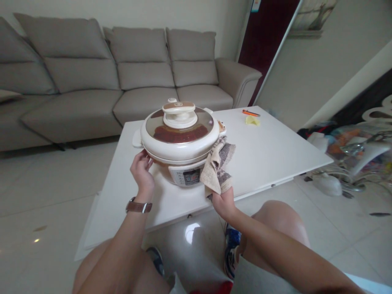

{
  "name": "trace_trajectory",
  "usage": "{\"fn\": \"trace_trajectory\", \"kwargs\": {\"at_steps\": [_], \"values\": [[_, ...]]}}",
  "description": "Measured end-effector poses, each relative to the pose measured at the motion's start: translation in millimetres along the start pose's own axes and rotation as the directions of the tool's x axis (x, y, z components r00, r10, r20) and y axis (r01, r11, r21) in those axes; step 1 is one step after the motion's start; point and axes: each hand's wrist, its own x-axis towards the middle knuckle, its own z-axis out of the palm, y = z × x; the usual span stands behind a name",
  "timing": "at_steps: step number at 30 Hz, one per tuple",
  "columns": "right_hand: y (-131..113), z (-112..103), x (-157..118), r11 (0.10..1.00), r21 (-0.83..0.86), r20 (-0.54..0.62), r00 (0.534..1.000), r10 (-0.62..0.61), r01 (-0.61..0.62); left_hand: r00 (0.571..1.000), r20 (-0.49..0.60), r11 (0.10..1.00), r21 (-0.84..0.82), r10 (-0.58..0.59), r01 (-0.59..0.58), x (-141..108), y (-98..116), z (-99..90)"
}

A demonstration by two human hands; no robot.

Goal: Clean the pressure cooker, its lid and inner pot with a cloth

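Note:
A cream-coloured electric cooking pot (159,154) stands on a white table, with a glass lid (150,130) on top. The lid has a cream knob handle, and dark red-brown shows through the glass. On the front of the base is a dark control panel (191,177). My left hand (142,168) has its fingers curled against the pot's left side, under the rim. In my right hand (223,200) is a beige and dark-brown cloth (216,167), which touches the pot's right front side. The cloth covers most of the right fingers.
On the white table (260,151), towards the back right, lie an orange utility knife (251,113) and a crumpled yellow piece (252,120). A grey sofa (143,73) stands behind. Lamp parts and bagged items (352,155) lie on the floor at right.

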Motion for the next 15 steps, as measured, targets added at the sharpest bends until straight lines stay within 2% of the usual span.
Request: {"fn": "trace_trajectory", "kwargs": {"at_steps": [2,5,7,9,12,15], "values": [[3.8,-0.7,-4.2,0.994,-0.078,0.028,0.997,-0.071,0.073,1.000,-0.010,1.000,-0.007,-0.009,0.009,1.1,-0.9,-0.2],[10.5,-1.6,-8.5,0.946,-0.207,0.166,0.962,-0.219,0.251,1.000,-0.014,1.000,-0.016,-0.016,0.016,2.0,-1.6,-0.6],[13.3,-0.5,-8.9,0.888,-0.237,0.309,0.897,-0.316,0.395,1.000,-0.010,1.000,-0.024,-0.019,0.019,1.5,-0.6,-0.6],[13.3,2.9,-7.6,0.829,-0.226,0.403,0.824,-0.398,0.511,1.000,-0.006,0.999,-0.035,-0.021,0.021,0.4,1.4,-0.3],[9.6,10.7,-3.5,0.745,-0.219,0.446,0.743,-0.498,0.630,1.000,-0.006,0.999,-0.033,-0.028,0.028,-0.9,4.3,0.7],[5.4,19.1,1.5,0.703,-0.215,0.486,0.699,-0.525,0.678,0.998,0.000,0.997,-0.053,-0.057,0.057,0.4,3.8,0.3]]}}
